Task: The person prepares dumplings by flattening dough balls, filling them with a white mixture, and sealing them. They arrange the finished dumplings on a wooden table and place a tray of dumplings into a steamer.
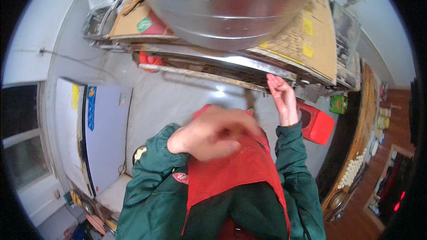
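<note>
My left hand [213, 133] is blurred by motion in front of my red apron [230, 170]. Its fingers are bent, the thumb stands apart, and nothing shows between them. My right hand [283, 96] is raised at the front edge of a metal-edged worktop [233, 60], palm partly visible and no object seen in it. I cannot tell whether its fingertips touch that edge. Above the worktop looms a large, shiny rounded metal vessel [230, 16], its top cut off by the frame.
Flattened cardboard [310, 43] covers the worktop at right. A red plastic container [317, 123] stands on the floor beside my right forearm. At left is a white chest freezer [108, 133]. Small pale pieces [352, 170] lie in rows on a long wooden board [358, 120] at far right.
</note>
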Demonstrator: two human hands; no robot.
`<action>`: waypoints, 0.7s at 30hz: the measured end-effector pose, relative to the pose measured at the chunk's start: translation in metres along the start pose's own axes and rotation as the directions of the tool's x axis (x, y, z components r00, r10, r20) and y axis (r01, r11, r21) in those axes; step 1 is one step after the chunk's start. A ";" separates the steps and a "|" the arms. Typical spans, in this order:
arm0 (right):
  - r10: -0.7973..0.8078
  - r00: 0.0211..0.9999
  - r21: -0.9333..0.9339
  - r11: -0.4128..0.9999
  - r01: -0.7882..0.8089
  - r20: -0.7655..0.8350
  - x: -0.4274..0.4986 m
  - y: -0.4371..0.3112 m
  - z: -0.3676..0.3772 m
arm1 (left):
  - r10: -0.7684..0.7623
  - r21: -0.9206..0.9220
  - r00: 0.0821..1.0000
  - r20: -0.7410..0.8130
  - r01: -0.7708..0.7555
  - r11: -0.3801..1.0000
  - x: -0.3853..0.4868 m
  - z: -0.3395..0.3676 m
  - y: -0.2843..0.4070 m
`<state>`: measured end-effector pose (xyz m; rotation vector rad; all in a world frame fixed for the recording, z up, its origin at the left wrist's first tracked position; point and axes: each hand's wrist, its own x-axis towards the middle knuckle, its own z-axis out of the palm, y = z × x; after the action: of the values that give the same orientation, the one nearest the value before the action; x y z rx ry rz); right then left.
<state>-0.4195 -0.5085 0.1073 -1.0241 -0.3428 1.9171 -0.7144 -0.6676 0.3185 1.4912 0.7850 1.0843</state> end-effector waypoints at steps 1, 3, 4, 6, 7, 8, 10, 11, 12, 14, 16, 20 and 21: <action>-0.026 0.999 0.008 1.000 0.026 0.022 0.002 0.000 0.004 | -0.143 0.068 0.990 -0.016 0.144 0.987 -0.012 -0.001 -0.012; -0.056 0.998 0.044 0.997 0.058 -0.029 0.008 0.000 0.013 | -0.342 -0.139 0.936 -0.086 0.329 0.934 -0.034 0.001 -0.045; -0.063 0.998 0.063 0.996 0.064 -0.023 0.011 0.000 0.018 | -0.366 -0.201 0.924 -0.111 0.340 0.919 -0.047 0.000 -0.061; -0.105 0.994 0.101 0.989 0.108 -0.031 0.014 0.001 0.027 | -0.451 -0.230 0.872 -0.190 0.407 0.884 -0.074 0.002 -0.093; -0.125 0.990 0.105 0.986 0.131 -0.064 0.015 0.001 0.029 | -0.487 -0.179 0.839 -0.243 0.455 0.872 -0.085 0.004 -0.110; -0.111 0.993 0.115 0.987 0.114 -0.030 0.016 0.002 0.031 | -0.493 -0.178 0.818 -0.296 0.460 0.870 -0.095 0.005 -0.126; -0.106 0.994 0.102 0.989 0.108 -0.025 0.018 0.005 0.028 | -0.546 -0.190 0.764 -0.344 0.513 0.837 -0.111 0.006 -0.157; -0.115 0.993 0.111 0.987 0.115 -0.001 0.019 0.008 0.024 | -0.591 -0.199 0.728 -0.348 0.559 0.805 -0.119 0.006 -0.172; -0.120 0.992 0.132 0.983 0.124 -0.034 0.021 0.012 0.020 | -0.637 -0.194 0.681 -0.361 0.613 0.766 -0.124 0.006 -0.189; -0.108 0.994 0.202 0.973 0.108 -0.013 0.026 0.024 0.008 | -0.655 -0.142 0.676 -0.338 0.651 0.746 -0.135 0.011 -0.229; -0.089 0.987 0.171 0.983 0.066 0.135 0.031 0.039 -0.005 | -0.704 -0.097 0.635 -0.318 0.717 0.690 -0.152 0.015 -0.273; -0.080 0.845 -0.467 0.803 0.369 0.529 0.003 0.075 -0.048 | -0.894 -0.047 0.379 -0.239 0.915 0.400 -0.210 0.002 -0.356; -0.050 0.853 -0.616 0.670 0.415 0.520 -0.010 0.081 -0.062 | -0.825 0.130 0.513 -0.237 0.858 0.496 -0.235 0.000 -0.365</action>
<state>-0.4167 -0.5716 0.0261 -0.8916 -1.5405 1.7712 -0.7720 -0.8067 -0.0889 0.9520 1.5879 0.3182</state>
